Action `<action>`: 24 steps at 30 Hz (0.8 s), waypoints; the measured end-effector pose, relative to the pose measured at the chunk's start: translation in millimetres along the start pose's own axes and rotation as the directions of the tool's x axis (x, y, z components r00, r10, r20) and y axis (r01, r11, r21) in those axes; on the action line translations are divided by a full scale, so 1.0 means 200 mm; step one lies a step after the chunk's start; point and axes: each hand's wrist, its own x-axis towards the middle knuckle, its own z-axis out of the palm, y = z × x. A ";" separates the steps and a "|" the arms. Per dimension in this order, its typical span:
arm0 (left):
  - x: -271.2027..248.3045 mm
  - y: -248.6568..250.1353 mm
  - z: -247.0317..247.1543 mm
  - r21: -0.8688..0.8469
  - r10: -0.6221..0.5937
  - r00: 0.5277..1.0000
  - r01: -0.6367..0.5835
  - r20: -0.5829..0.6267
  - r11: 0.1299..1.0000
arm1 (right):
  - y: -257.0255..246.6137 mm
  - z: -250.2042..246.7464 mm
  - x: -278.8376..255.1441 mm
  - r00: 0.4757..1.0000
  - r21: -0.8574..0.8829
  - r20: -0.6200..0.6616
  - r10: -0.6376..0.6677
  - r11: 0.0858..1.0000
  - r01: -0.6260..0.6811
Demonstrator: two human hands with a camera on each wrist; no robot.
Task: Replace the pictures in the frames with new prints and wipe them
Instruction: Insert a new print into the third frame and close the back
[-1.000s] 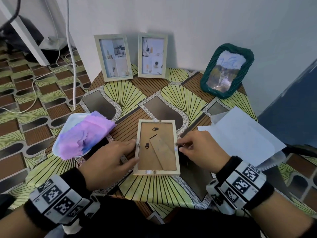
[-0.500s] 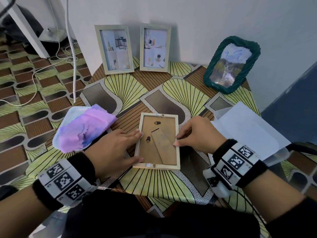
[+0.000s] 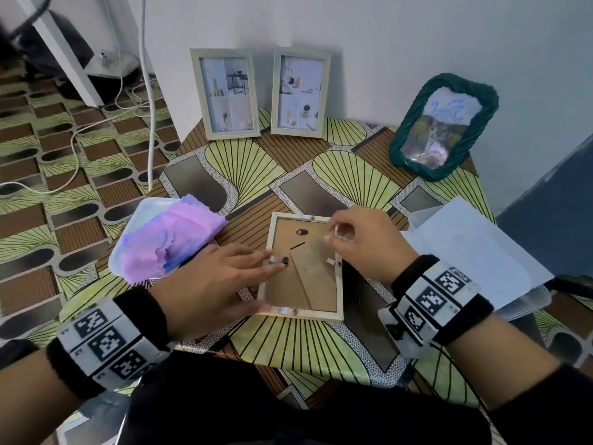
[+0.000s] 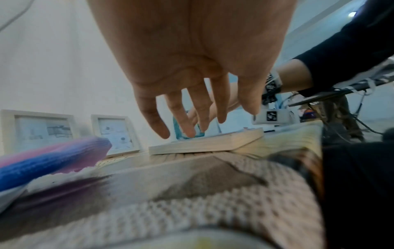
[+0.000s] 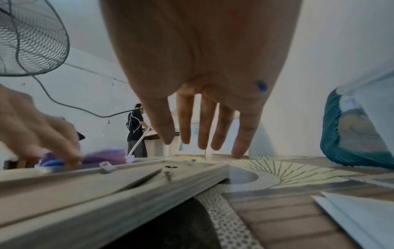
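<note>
Four frames [image 3: 301, 268] on the table; both hands [image 3: 208, 281] open, left touching one.

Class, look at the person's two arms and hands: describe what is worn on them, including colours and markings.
Both hands are bare. Each wrist carries a black fuzzy band with white blocks printed with black square code markers: left wrist unit, right wrist unit. A small white camera box hangs under the right wrist. A dark sleeve covers the right upper forearm.

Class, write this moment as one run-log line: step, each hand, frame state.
step: opening frame back | left hand: fingers flat on face-down frame | right hand: above frame's far right corner, holding nothing | backing: in place
</note>
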 end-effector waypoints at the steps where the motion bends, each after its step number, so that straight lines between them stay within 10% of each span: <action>1: -0.03 0.02 0.00 -0.014 0.044 0.999 -0.044 0.011 0.999 | 0.00 0.00 0.02 0.998 -0.013 0.026 -0.051 0.999 0.051; 8: -0.17 0.06 0.05 0.163 0.187 0.979 -0.197 0.076 0.967 | 0.04 0.06 0.08 0.927 -0.275 0.364 -0.097 0.939 0.206; 15: -0.17 0.01 -0.01 0.275 -0.153 0.982 0.118 0.110 0.954 | 0.03 0.00 -0.08 0.972 -0.360 0.235 -0.003 0.929 0.090; 24: -0.02 -0.05 0.03 0.145 -0.276 0.959 0.266 0.055 0.953 | -0.03 -0.05 -0.32 0.992 -0.236 0.124 0.018 0.972 0.012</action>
